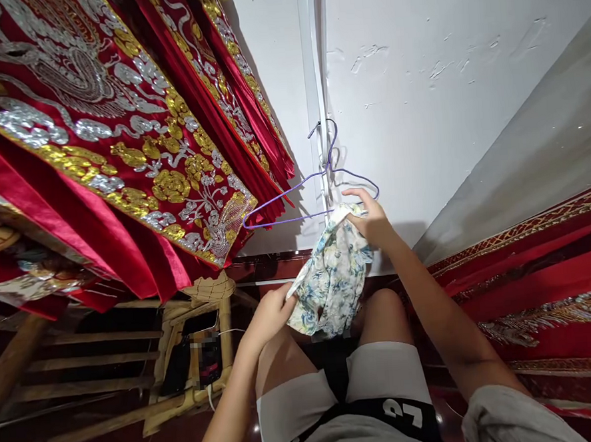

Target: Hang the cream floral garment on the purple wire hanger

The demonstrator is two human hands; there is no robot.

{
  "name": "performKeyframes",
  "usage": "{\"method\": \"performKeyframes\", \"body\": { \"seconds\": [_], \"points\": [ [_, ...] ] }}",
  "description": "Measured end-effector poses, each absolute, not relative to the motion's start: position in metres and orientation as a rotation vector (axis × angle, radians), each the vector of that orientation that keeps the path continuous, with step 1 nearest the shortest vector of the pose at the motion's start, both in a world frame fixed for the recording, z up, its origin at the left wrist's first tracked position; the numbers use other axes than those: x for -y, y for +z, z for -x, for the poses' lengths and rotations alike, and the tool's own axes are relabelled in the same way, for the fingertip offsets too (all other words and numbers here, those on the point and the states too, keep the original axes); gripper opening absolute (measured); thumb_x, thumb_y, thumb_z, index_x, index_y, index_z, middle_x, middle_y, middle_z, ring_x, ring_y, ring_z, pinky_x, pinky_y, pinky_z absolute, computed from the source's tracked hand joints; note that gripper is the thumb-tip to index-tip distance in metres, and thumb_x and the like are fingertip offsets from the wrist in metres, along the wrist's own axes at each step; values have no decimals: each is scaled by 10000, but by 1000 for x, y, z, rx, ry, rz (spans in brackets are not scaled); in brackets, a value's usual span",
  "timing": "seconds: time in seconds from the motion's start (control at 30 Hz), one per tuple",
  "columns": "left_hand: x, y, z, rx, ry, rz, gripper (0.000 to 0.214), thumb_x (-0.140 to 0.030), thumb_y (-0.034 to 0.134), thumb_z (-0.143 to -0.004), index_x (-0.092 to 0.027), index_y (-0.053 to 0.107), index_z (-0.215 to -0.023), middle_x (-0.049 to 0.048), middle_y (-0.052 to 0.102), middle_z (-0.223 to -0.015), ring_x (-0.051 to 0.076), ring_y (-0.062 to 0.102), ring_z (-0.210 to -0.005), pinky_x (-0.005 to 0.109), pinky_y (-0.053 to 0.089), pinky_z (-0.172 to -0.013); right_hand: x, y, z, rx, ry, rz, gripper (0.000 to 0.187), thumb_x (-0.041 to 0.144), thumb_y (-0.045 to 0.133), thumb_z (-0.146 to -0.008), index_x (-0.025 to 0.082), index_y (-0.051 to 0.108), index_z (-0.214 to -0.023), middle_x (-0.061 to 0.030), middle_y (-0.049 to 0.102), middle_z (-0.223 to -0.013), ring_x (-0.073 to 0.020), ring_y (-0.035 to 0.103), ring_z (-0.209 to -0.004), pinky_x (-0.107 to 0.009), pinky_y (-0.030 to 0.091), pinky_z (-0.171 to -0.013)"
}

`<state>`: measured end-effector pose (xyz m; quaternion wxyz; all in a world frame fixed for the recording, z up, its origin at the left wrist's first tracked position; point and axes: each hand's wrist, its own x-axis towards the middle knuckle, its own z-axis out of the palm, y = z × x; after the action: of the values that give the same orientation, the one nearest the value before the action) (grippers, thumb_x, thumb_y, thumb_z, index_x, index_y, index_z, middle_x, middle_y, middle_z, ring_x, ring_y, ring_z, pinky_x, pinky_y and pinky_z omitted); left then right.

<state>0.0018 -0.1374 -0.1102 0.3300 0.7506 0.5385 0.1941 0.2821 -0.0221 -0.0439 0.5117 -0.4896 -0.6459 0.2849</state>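
Note:
A small floral garment (332, 279), white with blue and yellow flowers, hangs between my two hands above my knees. My right hand (373, 219) pinches its upper edge right beside the lower bar of a purple wire hanger (307, 180), which hooks on a white vertical strip on the wall. My left hand (271, 312) grips the garment's lower left edge. Both hands are closed on the cloth. My legs in white shorts (366, 393) sit below.
Red embroidered cloths with gold and silver patterns (105, 139) hang at the left and upper middle. More red embroidered fabric (539, 279) lies at the right. A bamboo shelf (184, 361) holding dark items stands at lower left. The white wall (442, 92) is straight ahead.

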Motion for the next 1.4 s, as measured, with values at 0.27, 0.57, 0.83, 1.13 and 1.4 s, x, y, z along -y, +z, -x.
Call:
{"method": "performKeyframes", "body": {
  "seconds": [0.27,0.57,0.83,1.13,1.4],
  "points": [
    [135,-80,28,-1392,295,-2071,408,-448,441,-996,-196,624,-733,22,634,-674,187,536,-627,263,358,-621,6,-98,-273,1659,876,1302,170,316,553,-853,219,664,-937,-15,669,-802,-198,578,-744,-298,441,-713],
    [76,-54,24,-1320,867,-2350,236,-366,516,-915,-209,650,-800,133,698,-1055,295,620,-1052,388,473,-969,55,-84,-324,1705,658,1250,280,323,517,-836,248,328,-644,50,327,-547,-137,300,-560,-293,258,-575],
    [48,-30,4,-1750,1054,-1994,299,-393,520,-904,-193,543,-683,-17,499,-615,156,440,-622,270,355,-625,68,-71,-320,1742,588,1318,307,333,535,-864,242,320,-665,43,341,-550,-145,309,-576,-300,261,-589],
    [32,-25,14,-1428,1260,-2385,154,-305,464,-970,-201,574,-942,122,679,-1238,255,630,-1185,400,488,-1028,67,-74,-316,1792,581,1448,392,402,531,-901,240,299,-630,31,343,-534,-149,346,-570,-293,257,-565],
    [6,-14,9,-1261,976,-2577,429,-127,411,-898,-165,621,-1270,121,694,-1192,257,656,-1117,425,514,-1008,86,-56,-339,1566,477,1347,590,405,596,-891,184,508,-1431,32,591,-664,-160,481,-562,-281,406,-574]
  ]
}}
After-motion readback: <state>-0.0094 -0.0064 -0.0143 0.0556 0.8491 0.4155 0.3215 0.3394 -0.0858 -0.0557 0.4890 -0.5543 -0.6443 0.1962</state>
